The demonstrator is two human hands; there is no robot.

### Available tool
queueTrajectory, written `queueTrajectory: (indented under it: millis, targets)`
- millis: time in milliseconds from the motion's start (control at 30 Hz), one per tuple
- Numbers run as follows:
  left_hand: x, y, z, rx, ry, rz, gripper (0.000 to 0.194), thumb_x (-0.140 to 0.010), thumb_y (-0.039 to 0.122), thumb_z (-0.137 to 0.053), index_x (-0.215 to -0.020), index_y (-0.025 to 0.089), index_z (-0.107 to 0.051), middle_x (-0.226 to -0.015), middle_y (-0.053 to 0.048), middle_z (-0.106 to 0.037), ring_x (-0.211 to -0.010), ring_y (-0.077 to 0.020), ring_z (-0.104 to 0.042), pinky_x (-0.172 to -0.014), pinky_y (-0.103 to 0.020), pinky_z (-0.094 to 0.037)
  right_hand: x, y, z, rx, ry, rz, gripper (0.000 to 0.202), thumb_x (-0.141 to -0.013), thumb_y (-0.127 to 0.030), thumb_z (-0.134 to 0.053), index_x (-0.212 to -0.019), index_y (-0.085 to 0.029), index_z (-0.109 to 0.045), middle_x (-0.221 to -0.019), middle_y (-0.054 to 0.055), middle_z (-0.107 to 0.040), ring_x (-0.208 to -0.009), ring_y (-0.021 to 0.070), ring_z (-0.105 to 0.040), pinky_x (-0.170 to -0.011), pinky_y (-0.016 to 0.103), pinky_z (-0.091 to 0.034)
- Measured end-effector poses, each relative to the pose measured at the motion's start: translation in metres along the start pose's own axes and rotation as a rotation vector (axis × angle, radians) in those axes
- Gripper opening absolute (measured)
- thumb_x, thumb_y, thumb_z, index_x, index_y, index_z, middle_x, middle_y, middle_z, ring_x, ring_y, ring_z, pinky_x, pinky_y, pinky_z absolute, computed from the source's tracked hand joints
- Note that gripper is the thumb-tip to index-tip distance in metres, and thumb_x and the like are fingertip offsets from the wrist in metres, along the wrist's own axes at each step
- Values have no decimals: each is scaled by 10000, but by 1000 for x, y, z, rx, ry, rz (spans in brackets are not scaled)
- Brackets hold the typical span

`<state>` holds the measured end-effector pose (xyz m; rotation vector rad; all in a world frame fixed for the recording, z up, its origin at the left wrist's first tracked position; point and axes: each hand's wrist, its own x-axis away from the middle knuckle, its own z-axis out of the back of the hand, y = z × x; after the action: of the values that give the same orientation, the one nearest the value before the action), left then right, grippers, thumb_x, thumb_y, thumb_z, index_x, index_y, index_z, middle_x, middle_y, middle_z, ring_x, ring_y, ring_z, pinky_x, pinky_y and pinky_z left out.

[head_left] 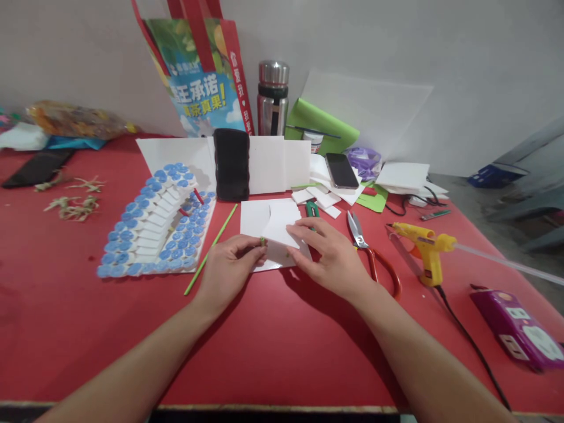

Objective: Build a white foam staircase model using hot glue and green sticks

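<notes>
My left hand [229, 264] pinches a short green stick piece [263, 241] between thumb and fingertips, at the edge of a white foam sheet [264, 220] lying on the red table [273, 346]. My right hand [328, 252] lies flat on the same sheet, fingers spread, pressing it down. A second small green bit [288, 254] sits by my right thumb. A long green stick [211, 249] lies just left of my left hand.
A white foam model ringed with blue caps [154, 226] stands to the left. Red-handled scissors [368, 249], a yellow glue gun [425, 249] and a purple power strip [517, 329] lie to the right. A phone [341, 170], steel flask [273, 97], shopping bag [200, 76] and foam offcuts stand behind.
</notes>
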<state>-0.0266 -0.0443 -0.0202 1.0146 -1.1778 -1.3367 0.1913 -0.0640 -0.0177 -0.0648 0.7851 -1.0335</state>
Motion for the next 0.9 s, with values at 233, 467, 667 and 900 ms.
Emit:
queueTrajectory:
  millis: [233, 467, 667, 900]
  targets:
    - [-1, 2, 1, -43, -10, -31, 170, -802, 346, -776, -833, 183, -813, -808, -45, -757, -701, -172, -683, -680, -291, -562, 0, 0, -1, 1, -1, -2, 306, -993, -306, -652, -1259, -164, -709, -1240, 160, -719, -1086, 289, -721, -874, 436, -618]
    - [-6, -3, 6, -137, -3, -124, 147, -839, 327, -735, -847, 201, -810, -814, -31, -736, -653, -149, -596, -589, -274, -461, -1, -1, 2, -7, -10, -20, 397, -1051, -449, -582, -1288, -141, -664, -1265, 179, -719, -1146, 299, -700, -917, 450, -613]
    - [-5, -1, 12, -186, 17, -179, 112, -819, 319, -786, -817, 207, -800, -864, -44, -745, -800, -185, -662, -724, -296, -511, -2, 2, 5, -41, -29, -50, 419, -1094, -469, -475, -1301, -157, -663, -1286, 177, -709, -1161, 292, -697, -925, 447, -607]
    - [18, 37, 13, 222, -140, 138, 225, -798, 334, -864, -963, 189, -821, -748, -51, -761, -623, -178, -683, -601, -301, -572, -9, -14, 25, -394, 164, -146, 209, -1026, -356, -633, -1067, -181, -741, -948, 84, -742, -833, 195, -680, -735, 346, -571]
